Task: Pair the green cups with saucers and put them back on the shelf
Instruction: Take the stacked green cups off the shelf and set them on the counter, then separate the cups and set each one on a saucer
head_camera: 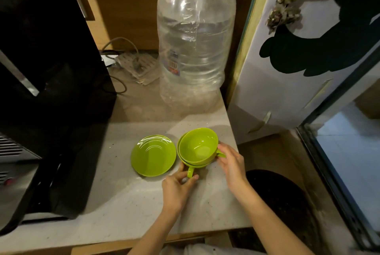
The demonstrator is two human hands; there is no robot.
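Two green cups are nested on the pale counter (127, 203). The upper cup (198, 144) sits inside the lower cup (190, 164), whose handle points toward me. My left hand (177, 187) pinches that lower handle. My right hand (231, 164) holds the upper cup's handle at its right side. A green saucer (153, 155) lies flat just left of the cups; whether it is one saucer or a stack I cannot tell.
A large clear plastic water bottle (195, 38) stands behind the cups. A black appliance (47, 81) fills the left side, with cables and a power strip (136, 65) behind it. A white fridge door (304, 65) stands open on the right, past the counter's edge.
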